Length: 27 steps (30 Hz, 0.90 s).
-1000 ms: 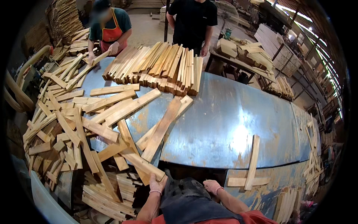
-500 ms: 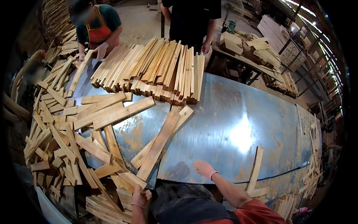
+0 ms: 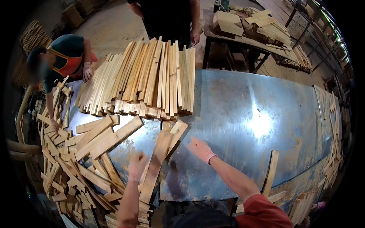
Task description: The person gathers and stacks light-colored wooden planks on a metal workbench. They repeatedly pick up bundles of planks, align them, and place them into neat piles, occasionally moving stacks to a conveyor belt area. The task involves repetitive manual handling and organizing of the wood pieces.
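Note:
My left hand [image 3: 137,165], in a pale glove, is blurred, its fingers curled into a fist against the left edge of a long wooden slat [image 3: 155,171] that lies lengthwise on the metal-sheet table [image 3: 243,114]. No grip on the slat shows. My right hand [image 3: 200,149], also gloved, is open with fingers spread, hovering over bare metal just right of two shorter slats [image 3: 177,131]. It holds nothing. Beyond both hands lies a wide, neat stack of long slats [image 3: 144,79].
A loose heap of slats [image 3: 72,167] fills the table's left side. A person in a green shirt and orange apron [image 3: 64,57] works there. Another person in black [image 3: 167,15] stands behind the stack. A bench with wood blocks [image 3: 247,26] stands far right; one slat [image 3: 270,173] lies near me.
The view has leaned in over the table. Both my hands have reached forward: the left up alongside the long slat, the right out over the metal sheet.

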Motion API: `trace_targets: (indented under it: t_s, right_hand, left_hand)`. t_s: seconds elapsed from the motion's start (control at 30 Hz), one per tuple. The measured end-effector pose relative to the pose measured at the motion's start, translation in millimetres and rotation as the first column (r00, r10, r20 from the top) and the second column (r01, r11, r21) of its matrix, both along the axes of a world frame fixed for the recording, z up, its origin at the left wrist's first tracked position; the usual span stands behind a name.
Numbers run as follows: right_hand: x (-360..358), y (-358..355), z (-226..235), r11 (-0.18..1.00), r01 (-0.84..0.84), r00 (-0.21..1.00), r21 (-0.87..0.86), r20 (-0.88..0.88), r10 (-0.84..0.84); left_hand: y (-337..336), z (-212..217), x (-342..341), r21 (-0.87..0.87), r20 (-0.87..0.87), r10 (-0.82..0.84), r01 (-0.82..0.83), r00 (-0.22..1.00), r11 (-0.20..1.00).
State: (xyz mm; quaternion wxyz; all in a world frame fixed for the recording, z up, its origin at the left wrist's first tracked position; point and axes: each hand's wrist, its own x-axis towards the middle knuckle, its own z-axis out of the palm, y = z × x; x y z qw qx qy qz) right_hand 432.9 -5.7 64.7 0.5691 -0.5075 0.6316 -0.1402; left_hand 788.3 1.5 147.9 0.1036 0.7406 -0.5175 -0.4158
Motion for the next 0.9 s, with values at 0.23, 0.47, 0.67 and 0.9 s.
trace_targets:
  t_s: [0.23, 0.47, 0.67, 0.9]
  right_hand:
    - [12, -120, 21, 0.952, 0.274, 0.961, -0.136, 0.006, -0.275]
    - [30, -200, 23, 0.984, 0.160, 0.967, -0.075, -0.188, -0.171]
    - [57, -215, 26, 0.986, 0.144, 0.963, -0.083, -0.217, -0.159]
    - [41, -240, 25, 0.945, 0.252, 0.940, -0.207, -0.181, -0.290]
  left_hand:
    - [-232, -63, -65, -0.296, 0.159, 0.068, -0.018, 0.985, 0.955]
    - [-273, -66, -73, -0.162, 0.419, -0.051, 0.130, 0.907, 0.978]
    - [-242, -14, -73, 0.156, 0.296, -0.311, 0.275, 0.903, 0.948]
    - [-248, -13, -74, -0.059, -0.353, -0.163, 0.152, 0.921, 0.987]
